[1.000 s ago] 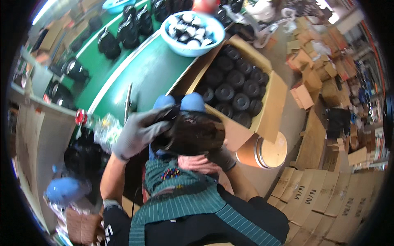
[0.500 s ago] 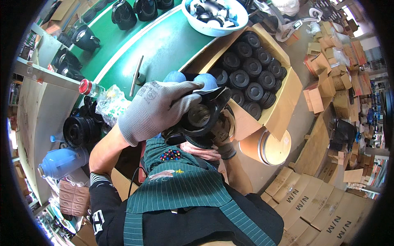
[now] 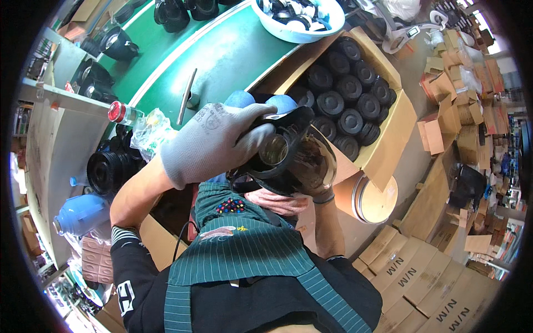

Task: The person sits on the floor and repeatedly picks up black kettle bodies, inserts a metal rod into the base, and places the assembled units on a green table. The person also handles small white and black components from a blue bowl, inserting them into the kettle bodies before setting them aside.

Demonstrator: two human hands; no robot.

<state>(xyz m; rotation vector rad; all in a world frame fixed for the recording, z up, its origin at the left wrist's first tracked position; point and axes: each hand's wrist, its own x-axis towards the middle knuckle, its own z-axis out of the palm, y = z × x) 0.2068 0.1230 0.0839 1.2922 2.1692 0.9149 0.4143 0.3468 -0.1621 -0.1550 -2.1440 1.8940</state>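
Note:
A dark glass coffee pot (image 3: 313, 164) with a black plastic collar and handle is held tilted in front of my chest, its round opening showing. My left hand (image 3: 214, 141), in a grey knit glove, closes thumb and fingers on the black collar. Under the glass body, at its right side, my gloved right hand (image 3: 323, 195) holds the pot; most of its fingers are hidden behind it. Just beyond the pot are two blue rounded shapes (image 3: 280, 104) that I cannot identify. An open cardboard box (image 3: 397, 127) stands beside the pot, holding stacks of black round lids (image 3: 348, 87).
On the green table (image 3: 222, 55) are a metal rod (image 3: 187, 97), black pots (image 3: 171, 15) and a light blue basin (image 3: 300, 34) of small parts. A red-capped bottle (image 3: 125, 112) and a plastic bag (image 3: 151, 133) lie left. A drum (image 3: 377, 200) and stacked cartons (image 3: 422, 277) stand right.
The coffee pot has turned and shifted slightly right, so more of its glass body shows. My right hand has moved right with it; my left hand stays on the collar.

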